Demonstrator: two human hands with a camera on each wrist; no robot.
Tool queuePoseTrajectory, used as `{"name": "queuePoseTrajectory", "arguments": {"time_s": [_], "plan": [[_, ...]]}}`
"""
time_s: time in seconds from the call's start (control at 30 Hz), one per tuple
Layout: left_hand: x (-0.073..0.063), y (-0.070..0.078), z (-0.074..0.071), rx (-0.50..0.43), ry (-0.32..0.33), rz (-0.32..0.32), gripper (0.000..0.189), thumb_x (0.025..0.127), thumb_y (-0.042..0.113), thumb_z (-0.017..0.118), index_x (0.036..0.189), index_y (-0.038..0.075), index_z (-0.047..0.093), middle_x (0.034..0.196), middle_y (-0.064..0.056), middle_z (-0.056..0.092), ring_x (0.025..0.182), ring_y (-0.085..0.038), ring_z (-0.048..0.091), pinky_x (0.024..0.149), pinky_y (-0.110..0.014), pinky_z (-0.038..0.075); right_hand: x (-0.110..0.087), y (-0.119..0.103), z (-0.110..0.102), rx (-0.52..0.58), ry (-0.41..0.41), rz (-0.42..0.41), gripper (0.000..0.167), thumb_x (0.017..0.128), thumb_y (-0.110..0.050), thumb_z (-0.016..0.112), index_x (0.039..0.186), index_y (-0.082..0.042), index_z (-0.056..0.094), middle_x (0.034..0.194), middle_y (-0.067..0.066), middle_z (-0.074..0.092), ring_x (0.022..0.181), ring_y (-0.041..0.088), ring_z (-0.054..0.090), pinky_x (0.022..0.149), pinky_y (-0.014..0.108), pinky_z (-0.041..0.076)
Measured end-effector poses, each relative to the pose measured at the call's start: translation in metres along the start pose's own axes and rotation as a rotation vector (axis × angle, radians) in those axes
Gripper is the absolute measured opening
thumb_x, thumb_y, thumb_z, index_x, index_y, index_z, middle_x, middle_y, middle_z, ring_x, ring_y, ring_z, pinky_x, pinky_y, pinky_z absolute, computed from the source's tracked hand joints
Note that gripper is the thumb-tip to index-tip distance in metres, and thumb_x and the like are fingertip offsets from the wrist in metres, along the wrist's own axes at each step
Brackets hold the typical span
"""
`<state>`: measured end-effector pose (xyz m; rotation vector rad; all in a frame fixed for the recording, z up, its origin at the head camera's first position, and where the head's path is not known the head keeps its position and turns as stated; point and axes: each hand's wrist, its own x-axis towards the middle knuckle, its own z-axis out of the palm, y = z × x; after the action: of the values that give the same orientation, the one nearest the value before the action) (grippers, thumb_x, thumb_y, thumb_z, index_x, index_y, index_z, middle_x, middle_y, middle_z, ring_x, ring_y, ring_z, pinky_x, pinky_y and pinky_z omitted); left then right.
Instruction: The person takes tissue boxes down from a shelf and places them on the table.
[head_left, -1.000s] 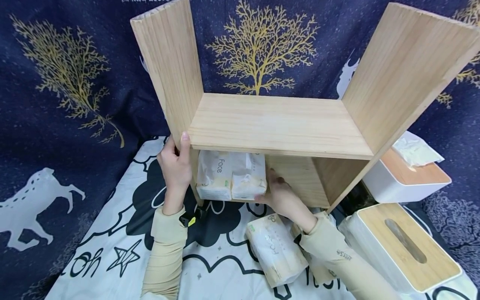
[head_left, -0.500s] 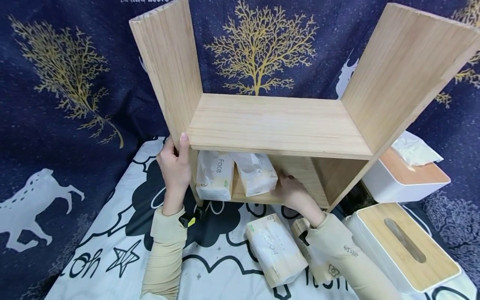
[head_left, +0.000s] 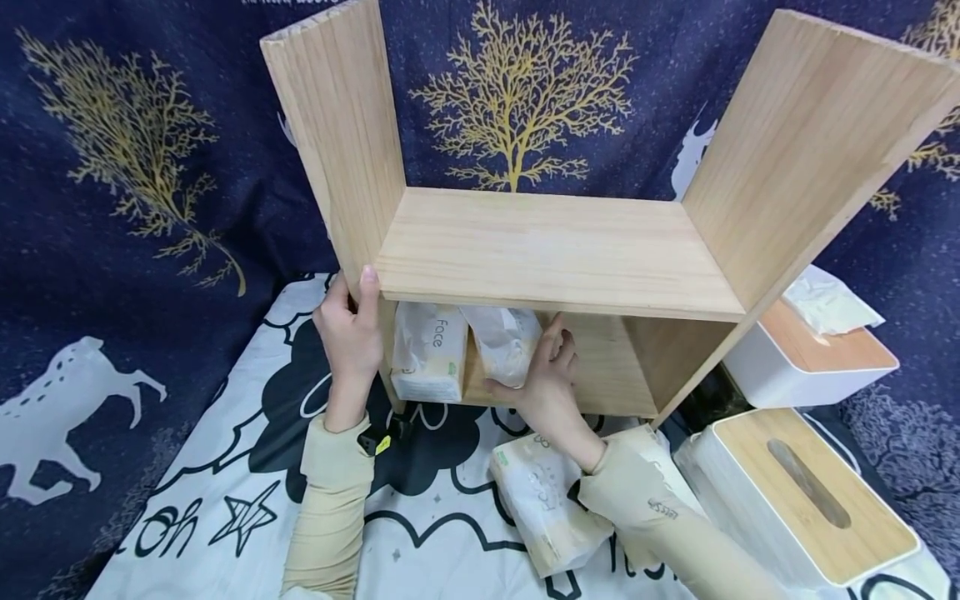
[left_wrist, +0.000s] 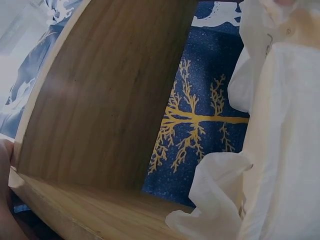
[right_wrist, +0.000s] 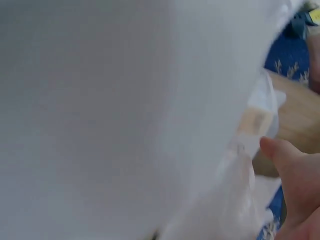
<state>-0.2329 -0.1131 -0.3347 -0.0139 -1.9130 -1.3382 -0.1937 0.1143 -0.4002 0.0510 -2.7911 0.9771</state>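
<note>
In the head view, my left hand (head_left: 351, 337) grips the front edge of the left panel of a wooden shelf (head_left: 555, 250), thumb on the near side. Two packs of tissues are in the lower compartment. The left tissue pack (head_left: 427, 350), marked "Face", sits straight against the left wall; the second tissue pack (head_left: 504, 343) is slanted, with a gap between their fronts. My right hand (head_left: 551, 392) touches the second pack at its right front corner, index finger stretched upward and thumb along the front. In the right wrist view, my right thumb (right_wrist: 290, 160) points toward white wrapping.
On the patterned cloth (head_left: 247, 467) lies another tissue pack (head_left: 547, 508), with one more (head_left: 652, 458) partly under my right forearm. A tissue box with a bamboo lid (head_left: 750, 467) and a white tissue box (head_left: 813, 379) stand right of the shelf.
The second pack swung away from the left pack and slanted, then its front moved back leftward. My right hand went from its right side round to its front corner. The left hand stayed put.
</note>
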Motion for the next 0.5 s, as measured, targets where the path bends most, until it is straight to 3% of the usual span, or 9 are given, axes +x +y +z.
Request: {"name": "queuePoseTrajectory", "arguments": {"time_s": [0.27, 0.5], "plan": [[0.000, 0.000, 0.000, -0.007, -0.004, -0.007, 0.040, 0.095, 0.038, 0.054, 0.103, 0.001, 0.068, 0.077, -0.018, 0.067, 0.056, -0.008, 0.046, 0.050, -0.019, 0.032, 0.009, -0.003, 0.013, -0.039, -0.062, 0.087, 0.125, 0.079, -0.044, 0.076, 0.151, -0.010, -0.021, 0.153, 0.032, -0.006, 0.137, 0.055, 0.010, 0.094, 0.074, 0.033], [0.001, 0.001, 0.000, -0.004, 0.010, 0.014, 0.037, 0.095, 0.036, 0.054, 0.097, 0.001, 0.068, 0.068, -0.017, 0.060, 0.054, -0.006, 0.043, 0.050, -0.019, 0.031, 0.011, 0.011, 0.004, 0.071, -0.032, 0.091, 0.119, 0.079, -0.026, 0.075, 0.152, -0.009, -0.018, 0.148, 0.036, 0.001, 0.134, 0.053, 0.012, 0.097, 0.067, 0.035]]}}
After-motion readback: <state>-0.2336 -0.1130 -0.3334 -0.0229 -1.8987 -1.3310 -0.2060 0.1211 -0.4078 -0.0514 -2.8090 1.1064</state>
